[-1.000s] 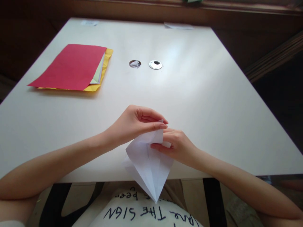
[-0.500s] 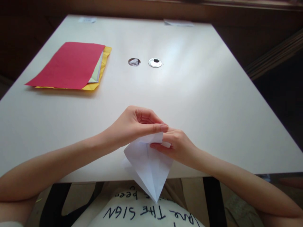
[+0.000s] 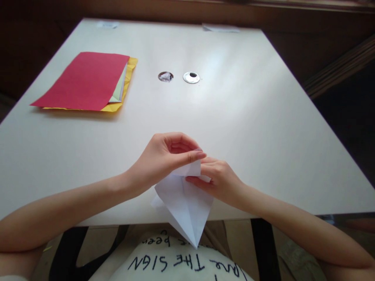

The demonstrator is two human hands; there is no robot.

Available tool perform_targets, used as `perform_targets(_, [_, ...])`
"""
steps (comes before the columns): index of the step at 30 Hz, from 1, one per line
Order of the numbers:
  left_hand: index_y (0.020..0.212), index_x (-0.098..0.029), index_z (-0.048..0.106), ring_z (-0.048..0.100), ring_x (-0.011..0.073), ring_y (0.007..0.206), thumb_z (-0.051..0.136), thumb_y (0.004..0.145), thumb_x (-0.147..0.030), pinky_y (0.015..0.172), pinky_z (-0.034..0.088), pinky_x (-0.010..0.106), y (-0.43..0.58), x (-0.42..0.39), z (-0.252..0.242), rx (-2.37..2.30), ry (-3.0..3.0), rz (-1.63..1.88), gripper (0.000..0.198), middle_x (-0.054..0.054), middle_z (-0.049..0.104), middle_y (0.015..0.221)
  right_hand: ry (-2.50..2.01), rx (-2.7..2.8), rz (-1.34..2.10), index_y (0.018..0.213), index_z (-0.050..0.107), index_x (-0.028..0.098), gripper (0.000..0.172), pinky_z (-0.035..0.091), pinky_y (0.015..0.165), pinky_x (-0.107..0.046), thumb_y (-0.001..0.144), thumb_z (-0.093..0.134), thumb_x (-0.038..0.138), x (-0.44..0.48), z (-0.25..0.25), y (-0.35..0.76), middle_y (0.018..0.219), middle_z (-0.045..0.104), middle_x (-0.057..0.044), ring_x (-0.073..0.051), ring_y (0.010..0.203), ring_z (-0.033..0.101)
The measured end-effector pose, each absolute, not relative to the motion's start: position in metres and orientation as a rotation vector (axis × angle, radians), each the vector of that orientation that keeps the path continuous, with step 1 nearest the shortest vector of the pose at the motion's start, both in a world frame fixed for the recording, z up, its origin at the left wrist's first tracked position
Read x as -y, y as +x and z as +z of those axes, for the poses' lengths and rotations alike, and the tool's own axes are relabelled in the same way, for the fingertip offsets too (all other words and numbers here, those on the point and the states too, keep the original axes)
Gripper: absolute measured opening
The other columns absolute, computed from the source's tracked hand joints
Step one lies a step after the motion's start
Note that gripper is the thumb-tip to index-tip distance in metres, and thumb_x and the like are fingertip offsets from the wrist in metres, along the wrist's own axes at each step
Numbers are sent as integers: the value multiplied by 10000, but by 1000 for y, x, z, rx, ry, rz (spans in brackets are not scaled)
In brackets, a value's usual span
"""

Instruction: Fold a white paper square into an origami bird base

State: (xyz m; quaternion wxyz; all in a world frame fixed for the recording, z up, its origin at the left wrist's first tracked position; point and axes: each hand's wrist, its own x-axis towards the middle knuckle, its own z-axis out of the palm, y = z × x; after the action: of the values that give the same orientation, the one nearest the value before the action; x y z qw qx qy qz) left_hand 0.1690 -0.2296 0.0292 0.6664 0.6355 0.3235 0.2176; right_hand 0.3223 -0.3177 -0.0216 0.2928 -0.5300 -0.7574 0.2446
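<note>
White folded paper (image 3: 186, 207) is held at the middle of the table's near edge, its lower point reaching past that edge in front of the shirt (image 3: 166, 271). Left hand (image 3: 172, 156) pinches the paper's top between thumb and fingers; right hand (image 3: 218, 177) grips its right side, thumb on the front, fingers partly hidden by the upper flap. Shirt lettering, dark and handwritten-style: "THE SIGN" and "been" legible, other words cut off or covered. Red sheet (image 3: 83, 80) lies toward the table's (image 3: 263, 136) far left corner, over yellow paper (image 3: 131, 70) and a pale green sheet (image 3: 118, 89); no print readable on them. Two round fittings, left (image 3: 165, 77) and right (image 3: 191, 77), sit nearer the far edge. Small slip (image 3: 108, 24) by the far left corner has faint marks, too small to read. Another pale slip (image 3: 221, 28) lies along the far edge, right of middle.
</note>
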Motion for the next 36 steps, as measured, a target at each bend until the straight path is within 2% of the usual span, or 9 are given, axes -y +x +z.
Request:
perform_targets(12, [743,-195,717,670,178,766,732,687,-304,703,548,257,168,234,26,-775,1409,509,123,23,721,778,-1426,2004,608,806,658,186,129,480,726,-315,841,534,175,318,-23,322,837,692,-48,-171,787,629])
perform_targets(21, [740,-206,721,672,161,753,734,690,-274,684,545,220,167,236,27,-757,1375,513,85,12,724,770,-1432,2003,564,799,668,192,138,487,706,-295,836,536,172,318,-24,322,860,690,-50,-173,813,628])
perform_targets(28, [748,-192,715,673,178,754,731,689,-301,675,548,244,167,238,29,-793,1385,515,125,25,723,778,-1432,1994,571,788,666,188,141,483,705,-305,839,535,179,318,-24,321,848,689,-51,-173,793,624])
perform_targets(36, [762,-202,716,670,150,770,718,708,-305,666,529,194,166,239,29,-774,1365,537,117,5,724,791,-1438,1999,568,770,665,173,143,480,709,-315,831,536,159,319,-24,321,842,689,-63,-183,794,626])
